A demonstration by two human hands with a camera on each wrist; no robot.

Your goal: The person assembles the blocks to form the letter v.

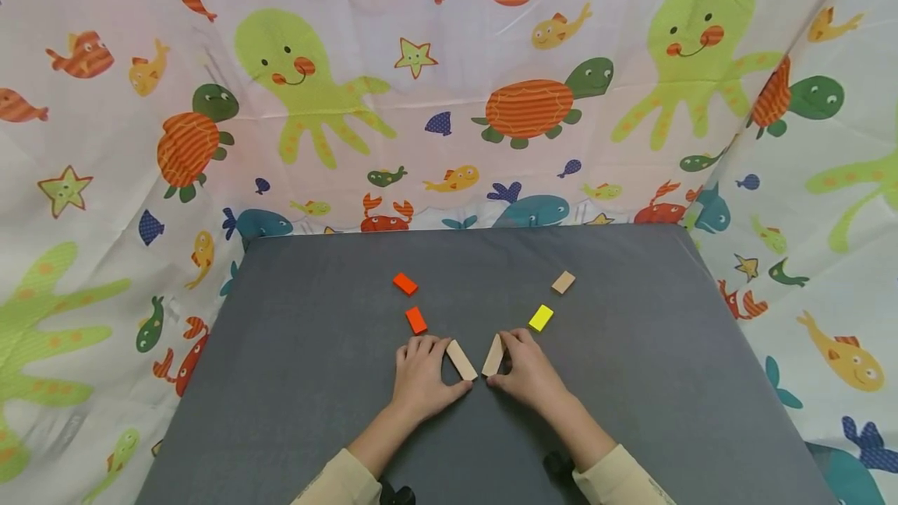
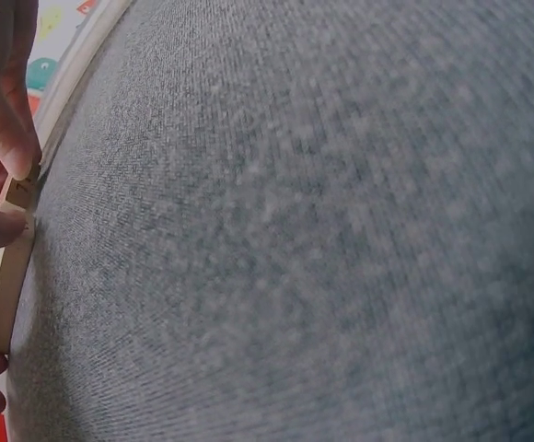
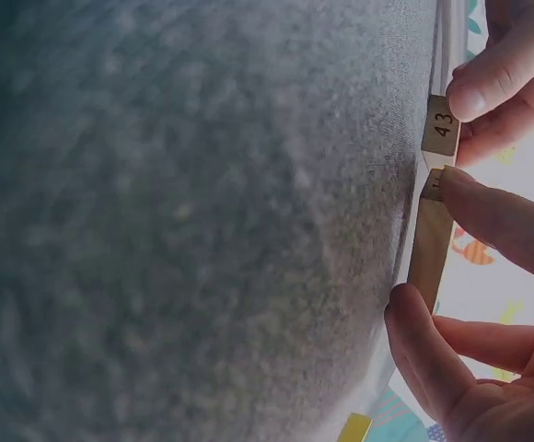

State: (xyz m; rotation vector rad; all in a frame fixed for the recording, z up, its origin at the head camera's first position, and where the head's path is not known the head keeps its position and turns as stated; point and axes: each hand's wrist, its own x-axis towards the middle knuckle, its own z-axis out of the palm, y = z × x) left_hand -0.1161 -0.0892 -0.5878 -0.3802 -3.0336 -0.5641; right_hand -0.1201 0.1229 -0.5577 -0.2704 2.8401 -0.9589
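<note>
Slantwise, the hands [image 1: 421, 376] hold two wooden blocks [image 1: 461, 361], near ends converging.

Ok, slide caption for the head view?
Left hand grips one plain block, right hand another; beyond lie two red blocks, a yellow block and a plain one.

Tan blks [image 1: 461, 360], org-red blks [image 1: 416, 321], ylw blk [image 1: 540, 318]; gry tbl [image 1: 302, 365]; sea-print curtain [image 1: 449, 88].

A grey fabric-topped table [image 1: 309, 380] fills the foreground; on the left, two orange blocks [image 1: 416, 320] lie one beyond the other; right, a yellow block [image 1: 541, 318] sits nearer than a plain wooden block [image 1: 563, 282]! Behind, a curtain [image 1: 365, 30] swarms with octopuses [image 1: 284, 41] and turtles [image 1: 529, 109].
</note>
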